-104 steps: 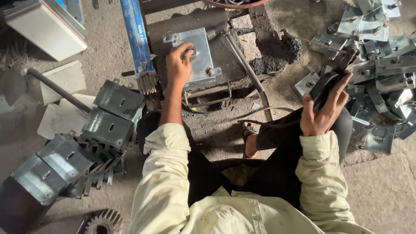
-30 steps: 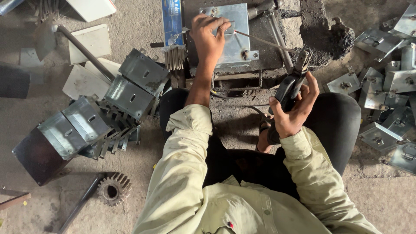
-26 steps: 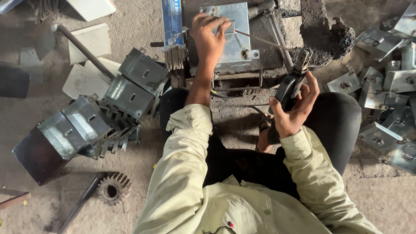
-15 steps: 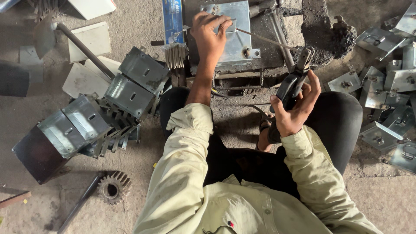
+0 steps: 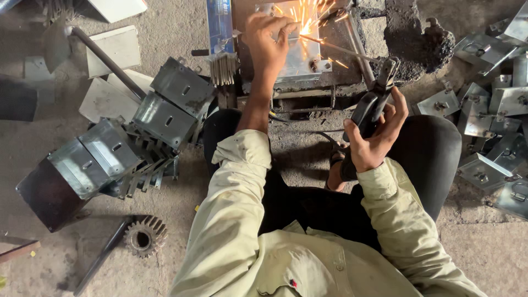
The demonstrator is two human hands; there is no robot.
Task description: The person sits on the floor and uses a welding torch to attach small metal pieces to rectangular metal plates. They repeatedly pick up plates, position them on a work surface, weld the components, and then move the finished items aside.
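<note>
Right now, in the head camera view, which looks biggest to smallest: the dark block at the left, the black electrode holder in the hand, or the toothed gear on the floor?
1. Dark block
2. Black electrode holder, held in the right hand
3. Toothed metal gear

The holder sits nearer the camera, so its rank over the gear is unsure.

Toothed gear, stacked metal boxes
</note>
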